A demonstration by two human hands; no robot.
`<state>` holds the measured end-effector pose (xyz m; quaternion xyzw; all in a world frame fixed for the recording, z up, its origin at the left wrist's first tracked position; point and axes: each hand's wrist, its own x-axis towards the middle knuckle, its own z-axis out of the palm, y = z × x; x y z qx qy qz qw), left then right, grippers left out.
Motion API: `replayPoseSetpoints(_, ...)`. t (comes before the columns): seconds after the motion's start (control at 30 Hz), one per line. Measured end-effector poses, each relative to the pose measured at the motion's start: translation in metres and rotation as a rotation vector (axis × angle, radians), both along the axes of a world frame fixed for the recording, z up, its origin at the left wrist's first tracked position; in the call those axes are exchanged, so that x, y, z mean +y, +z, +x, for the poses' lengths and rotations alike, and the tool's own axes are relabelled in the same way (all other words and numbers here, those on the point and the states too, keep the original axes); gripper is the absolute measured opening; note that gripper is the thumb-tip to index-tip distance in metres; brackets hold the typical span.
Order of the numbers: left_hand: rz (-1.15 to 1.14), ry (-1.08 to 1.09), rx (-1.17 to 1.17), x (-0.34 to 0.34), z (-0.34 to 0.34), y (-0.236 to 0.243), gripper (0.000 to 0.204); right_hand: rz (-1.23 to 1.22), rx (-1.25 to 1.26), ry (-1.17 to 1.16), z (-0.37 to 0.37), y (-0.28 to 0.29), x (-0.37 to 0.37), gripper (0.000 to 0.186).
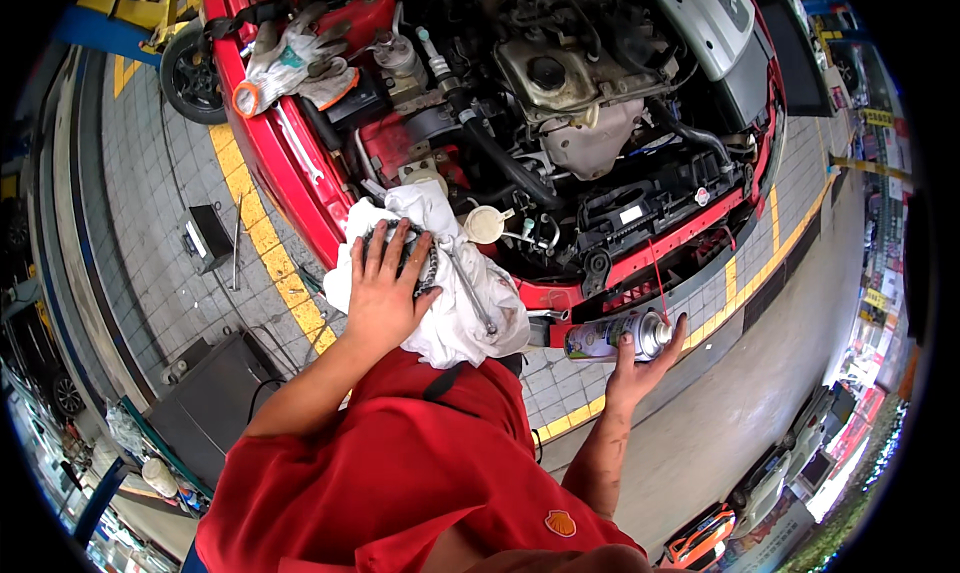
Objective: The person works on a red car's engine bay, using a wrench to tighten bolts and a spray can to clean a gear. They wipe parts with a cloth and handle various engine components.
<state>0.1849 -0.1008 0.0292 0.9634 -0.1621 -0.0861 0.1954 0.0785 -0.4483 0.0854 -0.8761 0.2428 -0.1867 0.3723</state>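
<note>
We steady a dark ridged part (433,271) with a spray can (605,335) ready.
Our left hand (390,283) lies spread and unclenched over the part, on white cloth (447,338) at the red car's (277,173) front corner; our right hand (632,368) grasps the can. We seem to be at a spray-cleaning step; the next move calls for careful aim.

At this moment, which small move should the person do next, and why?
Perhaps bring the spray can leftward, toward the white cloth: the left hand lies over a dark, ridged part there, while the right hand holds the can off to the side.
</note>
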Motion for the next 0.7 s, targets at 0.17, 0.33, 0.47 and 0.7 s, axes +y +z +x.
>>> replayPoseSetpoints(0.17,-0.007,0.023,-0.077,0.0,-0.002,-0.005,0.074,0.059,0.187,0.261,0.039,-0.002,-0.013,0.071)
replayPoseSetpoints(0.33,-0.046,0.041,-0.125,-0.004,-0.007,-0.016,0.074,-0.358,0.202,0.565,0.117,0.001,0.006,0.06)
replayPoseSetpoints(0.47,-0.063,0.053,-0.113,-0.006,-0.005,-0.015,0.073,-0.582,0.218,0.765,0.171,-0.017,0.02,0.056)
replayPoseSetpoints(0.7,-0.083,0.086,-0.098,-0.003,-0.006,-0.017,0.071,-0.683,0.292,0.905,0.218,-0.042,0.037,0.054)
